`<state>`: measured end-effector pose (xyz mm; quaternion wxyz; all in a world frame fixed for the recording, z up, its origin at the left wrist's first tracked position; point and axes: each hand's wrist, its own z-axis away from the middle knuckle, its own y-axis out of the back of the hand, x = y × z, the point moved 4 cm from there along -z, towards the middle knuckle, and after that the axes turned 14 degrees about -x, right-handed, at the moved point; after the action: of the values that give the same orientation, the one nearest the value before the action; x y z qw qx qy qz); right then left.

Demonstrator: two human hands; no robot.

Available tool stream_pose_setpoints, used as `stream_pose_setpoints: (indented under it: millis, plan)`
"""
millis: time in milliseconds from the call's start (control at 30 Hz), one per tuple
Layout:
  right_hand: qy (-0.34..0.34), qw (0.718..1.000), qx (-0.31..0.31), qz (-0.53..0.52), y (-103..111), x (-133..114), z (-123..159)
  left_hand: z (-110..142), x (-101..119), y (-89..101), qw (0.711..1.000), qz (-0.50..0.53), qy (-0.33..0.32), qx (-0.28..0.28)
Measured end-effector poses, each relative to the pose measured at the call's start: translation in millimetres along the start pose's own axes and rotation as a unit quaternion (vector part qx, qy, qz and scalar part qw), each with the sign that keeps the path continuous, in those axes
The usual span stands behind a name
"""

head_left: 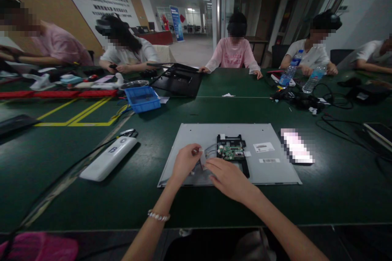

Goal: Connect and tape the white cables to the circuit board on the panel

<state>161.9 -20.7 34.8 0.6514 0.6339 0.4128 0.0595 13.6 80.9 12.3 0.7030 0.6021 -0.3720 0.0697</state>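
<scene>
Stretches two bare forearms (272, 212) over the near side of the smooth, dark green bench (343, 195), with a bracelet of pale round beads (158, 215) around the left wrist. Holds the left hand (185, 161) at a small, thin, whitish strip (202, 158), above the left part of a flat grey metal panel (202, 132), just beside thin grey cables (211, 148). Has the left grip nearly closed, with thumb and forefinger about the upper end of the strip. Extends the right hand (228, 179) beside it, fingers almost together and tips near the strip; cannot tell whether also pinching it.

Could perhaps loosen the cables at the green circuit board (232, 153) by pulling too strongly, or by catching a wire with a finger. Could also crease the strip by pressing it unevenly, judging from so thin a look.

Has around the board a matt black, angular plastic frame (245, 169), and on the panel flat white printed labels (263, 147). Has further, on the bench, a slim bright-screened phone (295, 147) to the right and a rounded, smooth white plastic case (108, 159) to the left.
</scene>
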Motion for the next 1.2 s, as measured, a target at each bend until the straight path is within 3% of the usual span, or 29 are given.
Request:
stream_pose_setpoints:
  millis: [133, 200, 400, 667, 933, 1100, 1200]
  plan:
    - [0.006, 0.999, -0.02, 0.035, -13, -4, -9, 10, 11, 8.4, 0.994, -0.075, -0.012, 0.078]
    - [0.003, 0.999, -0.019, 0.043, -17, -4, -9, 18, 21, 8.9, 0.988, -0.117, -0.034, 0.091]
    - [-0.008, 0.998, -0.02, 0.058, -28, -3, -2, 38, 32, -15.2, 0.976, -0.203, -0.08, -0.008]
    - [0.002, 0.999, -0.027, 0.036, -29, -2, -2, 38, 12, -30.1, 0.972, -0.226, -0.061, -0.016]
    - [-0.016, 0.997, -0.053, 0.054, -36, -12, 9, 33, 12, -30.8, 0.972, -0.233, -0.021, -0.03]
    - [-0.022, 0.997, -0.071, 0.03, -16, -14, 20, 28, 18, -23.6, 0.974, -0.222, 0.03, -0.037]
    - [-0.053, 0.998, -0.028, -0.014, 14, 14, 35, 26, 25, -18.1, 0.977, -0.207, 0.039, -0.03]
